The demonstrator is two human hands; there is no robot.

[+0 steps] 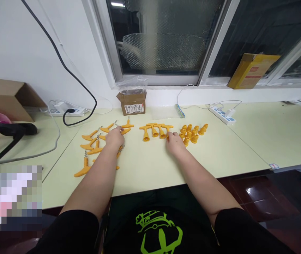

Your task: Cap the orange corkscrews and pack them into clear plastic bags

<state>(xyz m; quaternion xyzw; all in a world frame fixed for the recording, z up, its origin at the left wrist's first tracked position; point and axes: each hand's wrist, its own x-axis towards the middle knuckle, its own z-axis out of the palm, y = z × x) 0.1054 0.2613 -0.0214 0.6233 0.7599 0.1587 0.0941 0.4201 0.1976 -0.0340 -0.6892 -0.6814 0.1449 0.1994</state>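
Note:
Yellow T-handled corkscrews with bare metal spirals lie spread on the left of the table. My left hand is among them, its fingers closed on a corkscrew whose handle shows to the right of the fingertips. In the middle, several corkscrews with flared sleeves over their spirals lie in a row, handles away from me. My right hand has its fingers closed at the lower end of the rightmost one; that end is mostly hidden. Just right of this hand several loose yellow sleeves are grouped together.
Behind the row stand an opened cardboard box and a flat clear plastic bag. Power strips lie along the wall, with a black cable hanging at left. Dark-framed goggles or a headset lie at the left edge.

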